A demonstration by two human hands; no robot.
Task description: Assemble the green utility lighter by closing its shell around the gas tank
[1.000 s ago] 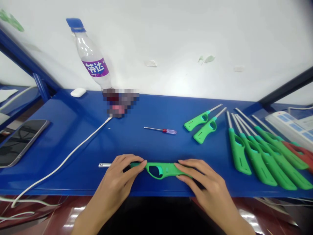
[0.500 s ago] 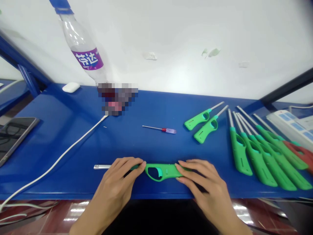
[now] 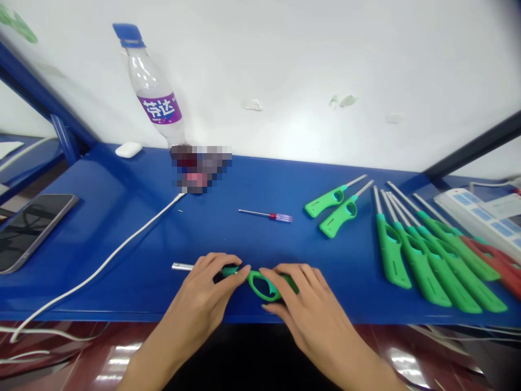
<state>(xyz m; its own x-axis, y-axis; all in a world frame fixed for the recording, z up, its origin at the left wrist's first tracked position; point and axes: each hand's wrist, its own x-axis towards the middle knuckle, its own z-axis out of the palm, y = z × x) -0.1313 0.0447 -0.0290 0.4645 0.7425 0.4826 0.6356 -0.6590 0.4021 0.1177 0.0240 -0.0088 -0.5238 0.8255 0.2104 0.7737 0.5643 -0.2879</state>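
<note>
Both hands rest at the lower centre of the frame on the near edge of the blue bench point(image 3: 122, 228). A green long-nosed lighter point(image 3: 260, 282) lies flat there, its metal tube point(image 3: 182, 266) pointing toward the left of the frame. Left hand point(image 3: 203, 296): fingers curled loosely, fingertips pinching the lighter where the tube meets the green body; the tube end shows just left of the knuckles. Right hand point(image 3: 303, 307): fingers bent and laid over the handle end of the lighter, covering most of it; only the trigger loop shows between the two hands. How firmly the right hand grips cannot be told. Centre of the frame, well apart from the hands: a small screwdriver point(image 3: 266, 215) with a red and clear handle, lying flat. Right of it, two green lighters point(image 3: 336, 203) side by side, tubes toward the upper right. Further right, a row of green lighters point(image 3: 423, 255) lying close together, tubes toward the wall, with red lighters point(image 3: 494, 260) at the right edge. Far right: a white power strip point(image 3: 476, 214). Upper left: a clear plastic bottle point(image 3: 152, 89) with blue cap and purple label, and a small white case point(image 3: 128, 150). Left edge: a dark phone point(image 3: 30, 231), screen up. A white cable point(image 3: 118, 250) runs diagonally across the bench toward the lower left.
</note>
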